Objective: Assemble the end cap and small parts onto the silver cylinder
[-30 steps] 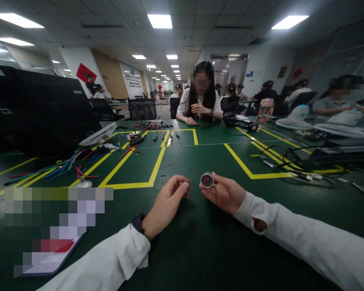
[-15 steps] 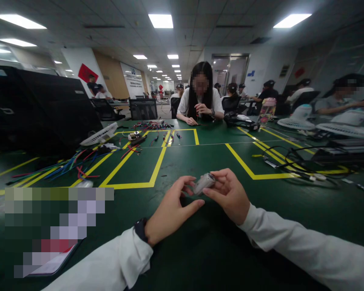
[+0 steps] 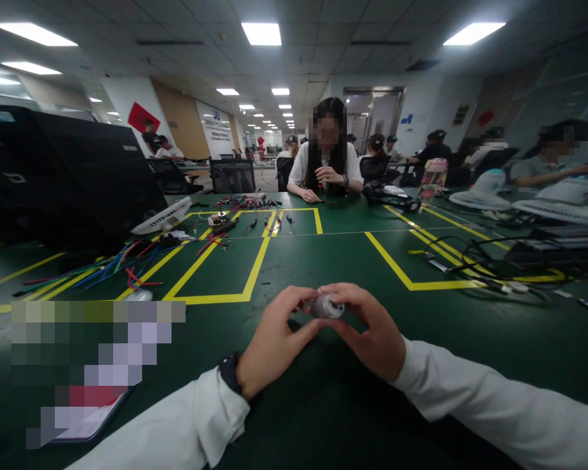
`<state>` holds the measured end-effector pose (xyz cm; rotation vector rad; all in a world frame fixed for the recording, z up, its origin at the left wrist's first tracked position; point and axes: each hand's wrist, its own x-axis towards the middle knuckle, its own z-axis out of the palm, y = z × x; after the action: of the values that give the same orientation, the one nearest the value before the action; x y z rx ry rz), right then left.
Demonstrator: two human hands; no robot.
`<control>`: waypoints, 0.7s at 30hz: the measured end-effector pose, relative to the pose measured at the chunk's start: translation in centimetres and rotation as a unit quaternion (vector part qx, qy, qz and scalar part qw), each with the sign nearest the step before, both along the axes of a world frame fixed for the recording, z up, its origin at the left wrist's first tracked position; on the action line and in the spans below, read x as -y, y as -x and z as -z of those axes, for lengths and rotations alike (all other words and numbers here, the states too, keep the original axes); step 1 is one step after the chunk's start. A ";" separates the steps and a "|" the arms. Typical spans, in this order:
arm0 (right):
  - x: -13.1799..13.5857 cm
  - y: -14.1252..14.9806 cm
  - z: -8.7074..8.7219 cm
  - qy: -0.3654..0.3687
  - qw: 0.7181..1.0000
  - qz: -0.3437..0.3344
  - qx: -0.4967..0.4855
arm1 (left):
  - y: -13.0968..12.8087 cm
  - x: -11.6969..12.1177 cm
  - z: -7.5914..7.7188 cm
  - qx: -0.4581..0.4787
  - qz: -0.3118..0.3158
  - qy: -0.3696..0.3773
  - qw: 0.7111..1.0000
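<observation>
A small, greyish, partly see-through cylinder (image 3: pixel 327 306) is held above the green table, its round ringed end turned towards me. I cannot make out exactly what it is. My left hand (image 3: pixel 280 336) closes on its left side, thumb below and fingers curled behind. On the right side, the fingers and thumb of my right hand (image 3: pixel 370 329) are bent around it, gripping near the round end. Both thumbs come close together under the cylinder, and the fingertips hide part of its body.
Yellow tape lines (image 3: pixel 210 300) mark the green table (image 3: pixel 313 261). Loose coloured wires (image 3: pixel 102 267) and a black computer case (image 3: pixel 63 183) lie left. Black cables (image 3: pixel 470 261) and white fans (image 3: pixel 485 189) are right. Opposite, a person (image 3: pixel 326 156) works with both hands.
The cylinder has turned so that its round end faces me. My left hand has closed from a loose reach onto it, and my right hand has shifted its grip.
</observation>
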<state>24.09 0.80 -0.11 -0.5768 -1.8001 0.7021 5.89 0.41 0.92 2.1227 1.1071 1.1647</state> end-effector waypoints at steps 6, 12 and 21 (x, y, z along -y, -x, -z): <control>-1.7 -0.1 -0.6 0.506 0.813 -0.117 -0.262 | 0.0 0.3 -0.1 0.033 -0.010 0.015 0.999; -3.5 -1.3 -0.5 0.602 0.706 -0.161 -0.336 | -0.1 0.3 0.2 0.046 -0.015 0.056 0.997; -3.3 -1.0 -0.4 0.574 0.744 -0.149 -0.307 | -0.3 0.1 0.1 0.041 -0.014 0.063 0.997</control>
<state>25.11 4.05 0.26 -0.7019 -0.6576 1.9975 6.18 0.28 0.87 1.9521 1.1453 1.1530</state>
